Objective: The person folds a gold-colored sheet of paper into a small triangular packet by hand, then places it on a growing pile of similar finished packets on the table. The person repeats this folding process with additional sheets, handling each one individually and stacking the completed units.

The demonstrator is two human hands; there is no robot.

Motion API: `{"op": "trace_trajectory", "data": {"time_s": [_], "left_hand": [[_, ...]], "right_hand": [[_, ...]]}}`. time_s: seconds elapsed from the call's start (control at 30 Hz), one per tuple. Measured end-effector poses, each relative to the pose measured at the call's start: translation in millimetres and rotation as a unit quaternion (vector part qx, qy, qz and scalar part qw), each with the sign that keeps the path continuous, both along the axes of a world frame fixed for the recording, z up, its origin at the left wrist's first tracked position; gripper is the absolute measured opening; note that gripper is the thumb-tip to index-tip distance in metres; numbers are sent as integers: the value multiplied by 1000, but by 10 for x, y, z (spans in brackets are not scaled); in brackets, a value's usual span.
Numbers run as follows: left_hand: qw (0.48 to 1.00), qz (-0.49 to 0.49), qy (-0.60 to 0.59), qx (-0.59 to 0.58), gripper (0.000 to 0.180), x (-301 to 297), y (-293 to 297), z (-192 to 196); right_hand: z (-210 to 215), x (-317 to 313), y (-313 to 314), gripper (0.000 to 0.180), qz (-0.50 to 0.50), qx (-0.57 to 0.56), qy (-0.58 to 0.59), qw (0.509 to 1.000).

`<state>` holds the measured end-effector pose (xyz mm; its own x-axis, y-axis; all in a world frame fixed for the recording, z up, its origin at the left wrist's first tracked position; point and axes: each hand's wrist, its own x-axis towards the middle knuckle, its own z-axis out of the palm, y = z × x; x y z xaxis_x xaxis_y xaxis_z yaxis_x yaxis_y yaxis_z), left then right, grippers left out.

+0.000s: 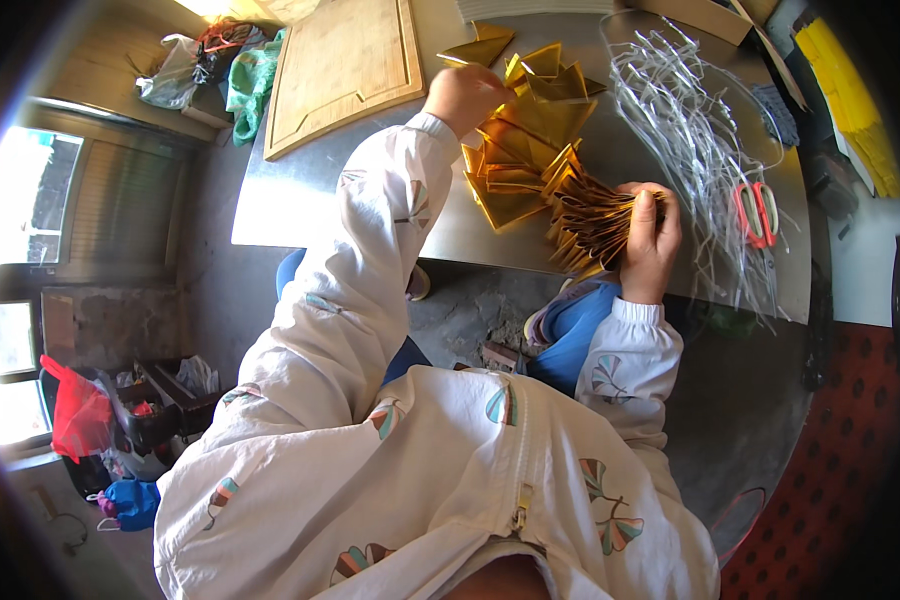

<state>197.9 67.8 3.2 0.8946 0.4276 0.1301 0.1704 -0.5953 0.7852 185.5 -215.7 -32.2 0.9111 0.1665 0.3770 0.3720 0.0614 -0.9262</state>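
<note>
My right hand grips one end of a thick stack of folded gold paper near the table's front edge, thumb on top. From there the gold pieces fan out toward the far left in loose, pointed folds. At that far end my left hand reaches over, its fingers bent against the gold folds; whether they pinch a piece is hidden. One gold folded piece lies just beyond my left hand. To the right of the stack spreads a tangled bundle of clear plastic strips.
Scissors with red handles rest on the strips at the right of the metal table. A wooden cutting board lies at the far left. Yellow sheets are stacked at the far right. A red plastic bag hangs at the left.
</note>
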Motion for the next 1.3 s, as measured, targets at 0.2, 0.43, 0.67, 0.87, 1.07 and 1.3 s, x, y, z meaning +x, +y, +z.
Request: {"op": "trace_trajectory", "data": {"time_s": [0.2,0.43,0.67,0.87,1.07,1.3], "left_hand": [[986,-75,-125,-76,14,-374,-443,225],[963,-126,-52,-231,8,-752,-887,48],[944,-179,-85,264,43,-370,-158,169],[885,-321,191,278,72,166,0,155],[815,-390,197,381,75,516,-86,355],[850,-350,217,328,50,683,7,497]], "right_hand": [[-34,19,28,16,20,31,-47,998],[-71,-17,-38,23,4,-19,-12,1000],[-34,-46,-85,21,46,33,1,998],[-55,-35,-92,24,72,16,5,997],[-82,-35,-54,23,89,72,62,991],[-54,-42,-54,21,70,68,67,993]]}}
